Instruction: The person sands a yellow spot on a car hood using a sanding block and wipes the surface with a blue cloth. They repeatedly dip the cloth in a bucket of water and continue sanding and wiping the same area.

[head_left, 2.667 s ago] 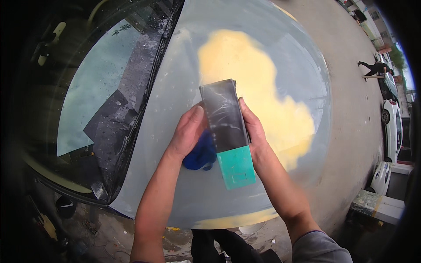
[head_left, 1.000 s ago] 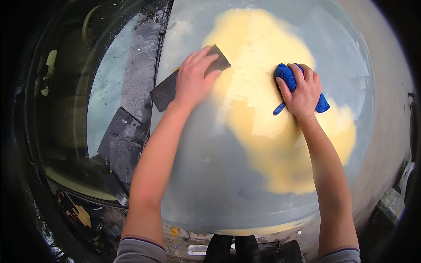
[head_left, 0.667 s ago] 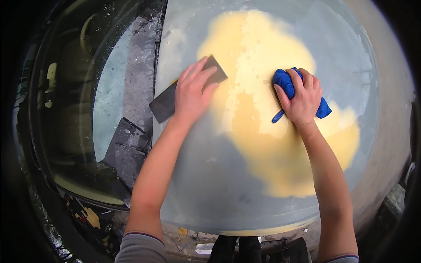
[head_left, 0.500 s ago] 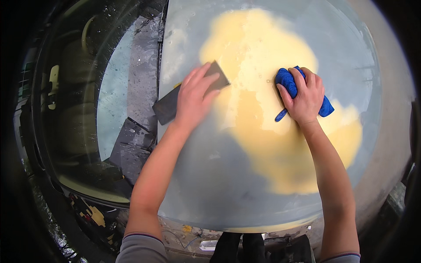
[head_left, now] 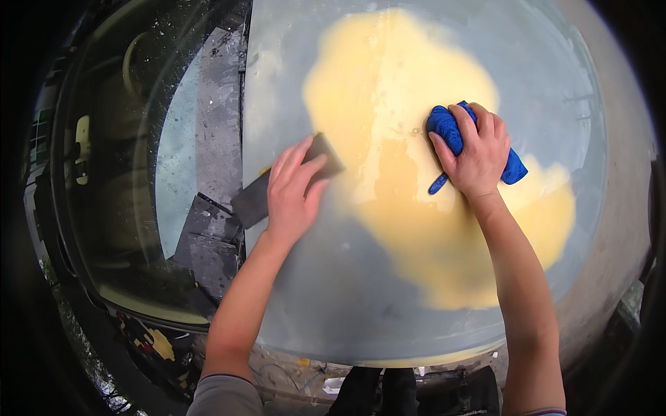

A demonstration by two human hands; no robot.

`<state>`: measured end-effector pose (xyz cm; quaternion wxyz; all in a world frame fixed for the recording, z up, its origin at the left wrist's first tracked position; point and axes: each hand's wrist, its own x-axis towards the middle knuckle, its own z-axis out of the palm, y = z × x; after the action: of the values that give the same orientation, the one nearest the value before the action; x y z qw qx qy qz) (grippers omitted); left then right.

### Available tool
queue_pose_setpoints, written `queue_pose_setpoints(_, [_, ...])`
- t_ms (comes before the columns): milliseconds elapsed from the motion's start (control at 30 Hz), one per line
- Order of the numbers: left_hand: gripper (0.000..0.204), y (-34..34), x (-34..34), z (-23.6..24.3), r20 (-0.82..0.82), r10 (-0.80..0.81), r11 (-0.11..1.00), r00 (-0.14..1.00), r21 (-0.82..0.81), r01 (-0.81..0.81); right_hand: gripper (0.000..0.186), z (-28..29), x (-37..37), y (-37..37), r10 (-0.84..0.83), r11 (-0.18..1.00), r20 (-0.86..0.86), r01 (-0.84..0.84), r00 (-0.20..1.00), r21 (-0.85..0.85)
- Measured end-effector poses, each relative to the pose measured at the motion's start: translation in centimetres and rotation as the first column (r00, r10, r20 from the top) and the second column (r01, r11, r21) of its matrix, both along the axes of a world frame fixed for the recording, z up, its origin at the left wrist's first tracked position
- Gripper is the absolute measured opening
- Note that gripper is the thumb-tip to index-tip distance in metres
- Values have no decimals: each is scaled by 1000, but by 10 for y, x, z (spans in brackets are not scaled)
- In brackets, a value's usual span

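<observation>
A car hood (head_left: 305,298) with a grey, wet-looking surface lies under both hands. A broad pale-yellow patch (head_left: 402,59) with soft edges spreads across its middle. On the hood's left part my left hand (head_left: 293,197) is closed over a long, dark sanding block (head_left: 251,202), whose flat face rests on the surface at the patch's left border. The block is slightly smeared by motion. My right hand (head_left: 479,156) grips a bunched blue cloth (head_left: 513,168), pressed on the yellow area. A thin blue loop sticks out from the cloth by my thumb.
To the left is the wet windshield (head_left: 177,156), with a dark cowl strip (head_left: 218,104) along the hood's edge. Dark sheet pieces (head_left: 208,239) lie at the windshield's near corner. My dark-clad legs (head_left: 378,395) stand at the hood's near edge.
My left hand and the sanding block have moved nearer to me and a little left. The right hand stays on the cloth at nearly the same spot; the view has shifted slightly.
</observation>
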<state>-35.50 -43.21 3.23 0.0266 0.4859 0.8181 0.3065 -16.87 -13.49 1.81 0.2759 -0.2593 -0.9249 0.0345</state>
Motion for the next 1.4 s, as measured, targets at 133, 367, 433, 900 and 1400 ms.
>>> queue_pose_setpoints(133, [42, 89, -63, 3, -107, 99, 991, 989, 103, -88, 46, 4, -12, -10, 49, 999, -25, -49, 998, -1])
queue_pose_setpoints(367, [46, 25, 14, -1, -42, -9, 1000, 999, 14, 10, 46, -1, 2, 1, -2, 1000, 5, 2, 1000, 13])
queue_pose_setpoints(433, [47, 79, -24, 5, -137, -19, 998, 990, 62, 28, 47, -2, -6, -4, 29, 1000, -42, -29, 999, 11])
queue_pose_setpoints(900, [43, 98, -47, 0, -235, 58, 995, 970, 92, -38, 48, -2, -7, -4, 54, 999, -17, -54, 998, -5])
queue_pose_setpoints(1400, [40, 26, -24, -5, -163, -82, 997, 983, -25, 79, 49, -1, 5, 4, -9, 1000, 66, 10, 998, -12])
